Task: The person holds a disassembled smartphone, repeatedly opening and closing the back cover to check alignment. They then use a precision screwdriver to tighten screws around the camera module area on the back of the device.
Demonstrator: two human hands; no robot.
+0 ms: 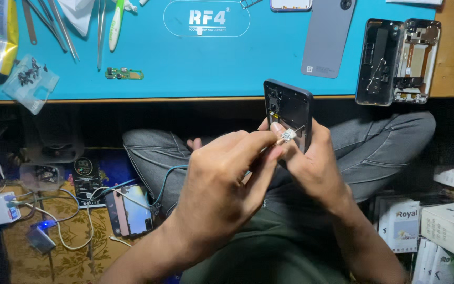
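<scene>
blue mat (pixel 200 63) behind; right hand (pixel 311 163) grips phone frame (pixel 288 113); left hand (pixel 227 184) pinches small part (pixel 286 135), maybe connector.

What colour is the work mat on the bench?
The work mat is turquoise blue with a white logo outline, seen in the head view.

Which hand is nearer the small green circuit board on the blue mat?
Left. The left hand is below and right of the green circuit board; the right hand, holding the phone frame, is farther right.
</scene>
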